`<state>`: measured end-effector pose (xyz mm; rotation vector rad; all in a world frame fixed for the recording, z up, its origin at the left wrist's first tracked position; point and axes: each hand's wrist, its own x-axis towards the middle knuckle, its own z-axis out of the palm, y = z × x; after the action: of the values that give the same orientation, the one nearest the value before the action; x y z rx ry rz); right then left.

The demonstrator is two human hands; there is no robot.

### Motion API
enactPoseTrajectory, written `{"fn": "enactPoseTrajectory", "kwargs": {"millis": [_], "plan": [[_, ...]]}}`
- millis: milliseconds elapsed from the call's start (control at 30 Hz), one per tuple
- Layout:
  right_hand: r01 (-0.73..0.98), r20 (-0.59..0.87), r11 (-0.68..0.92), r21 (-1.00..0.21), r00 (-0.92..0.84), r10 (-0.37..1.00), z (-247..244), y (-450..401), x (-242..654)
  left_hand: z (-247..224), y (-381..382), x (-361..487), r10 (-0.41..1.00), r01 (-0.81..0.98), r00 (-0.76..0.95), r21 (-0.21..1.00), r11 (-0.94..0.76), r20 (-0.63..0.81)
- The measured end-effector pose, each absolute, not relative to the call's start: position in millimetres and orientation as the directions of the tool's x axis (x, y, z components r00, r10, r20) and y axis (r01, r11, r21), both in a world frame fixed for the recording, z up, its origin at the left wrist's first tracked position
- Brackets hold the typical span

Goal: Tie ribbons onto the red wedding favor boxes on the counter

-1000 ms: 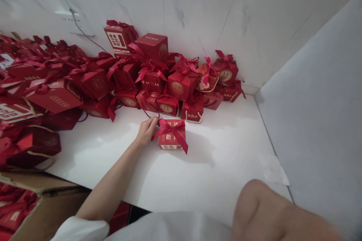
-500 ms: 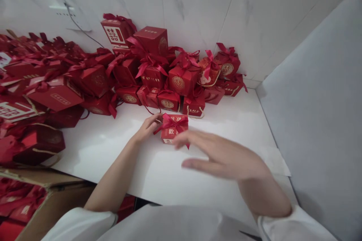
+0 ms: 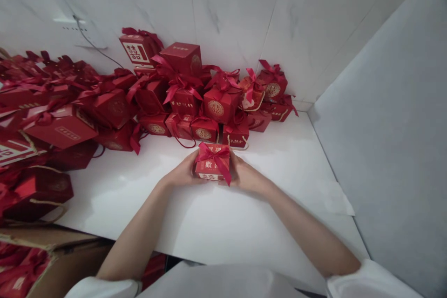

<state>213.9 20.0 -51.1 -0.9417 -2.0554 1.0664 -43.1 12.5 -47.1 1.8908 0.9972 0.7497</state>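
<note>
A small red gift box (image 3: pixel 208 165) with a pink-red ribbon bow (image 3: pixel 217 157) on top and pale characters on its sides is between my two hands, over the white tabletop. My left hand (image 3: pixel 185 168) wraps its left side, the fingers partly hidden behind the box. From the other side my right hand (image 3: pixel 241 173) grips the box, its fingertips also largely out of sight. Whether the box rests on the table or is slightly raised I cannot tell. Just beyond it stands a red box with a cord handle (image 3: pixel 236 136).
Several stacked red gift boxes (image 3: pixel 219 103) line the marbled wall, and a larger heap (image 3: pixel 61 125) covers the left side. An open cardboard carton (image 3: pixel 70 258) with red items is at the lower left. A grey panel (image 3: pixel 384 116) bounds the right side of the white table (image 3: pixel 275 223).
My right hand has come from above and right of the box to its right side and closed on it. My left hand has taken a fuller hold on the left side.
</note>
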Motion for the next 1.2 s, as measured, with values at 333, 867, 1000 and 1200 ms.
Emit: {"fn": "enactPoseTrajectory", "kwargs": {"millis": [333,867,1000,1200], "plan": [[0.069,0.286,0.355,-0.932,-0.46,0.841,-86.9,25.2,206.6,-74.5,16.7,-28.3,0.984,0.338,0.126,0.928,-0.158,0.122],[0.315,0.523,0.584,-0.748,-0.261,0.811,-84.6,14.6,214.9,-69.2,0.9,7.5,0.962,0.071,-0.044,0.961,-0.266,0.269],[0.31,0.597,0.667,-0.677,-0.298,0.745,-86.2,16.7,214.0,-71.6,1.6,-1.9,0.958,0.077,0.137,0.961,-0.265,0.253],[0.217,0.311,0.456,-0.863,-0.482,0.819,-86.7,26.2,217.4,-76.3,5.0,-12.1,0.978,0.05,0.09,0.98,-0.192,0.187]]}}
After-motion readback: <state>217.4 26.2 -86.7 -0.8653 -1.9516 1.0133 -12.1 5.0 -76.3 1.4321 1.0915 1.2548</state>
